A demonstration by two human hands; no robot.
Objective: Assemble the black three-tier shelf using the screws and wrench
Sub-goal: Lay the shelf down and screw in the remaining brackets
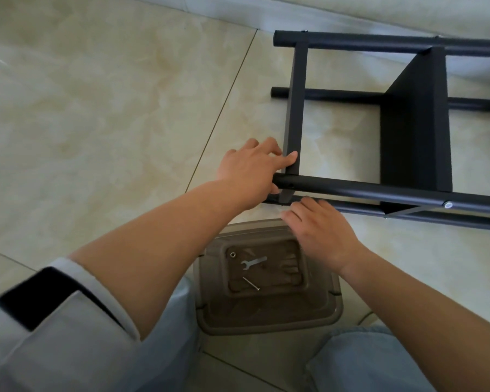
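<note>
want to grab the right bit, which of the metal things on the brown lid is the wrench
The wrench is the flat silver piece with a forked open end, at the lid's middle. The screw below it is a thin straight pin; the ring is small and round.

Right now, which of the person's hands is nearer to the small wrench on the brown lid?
The right hand: it is just above and right of the wrench. The left hand is farther up, gripping the shelf frame.

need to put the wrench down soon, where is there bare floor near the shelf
Wide bare tiles lie left of the left hand and the shelf. It is crowded below: the brown lid holds the wrench and a screw, with the right hand above.
</note>
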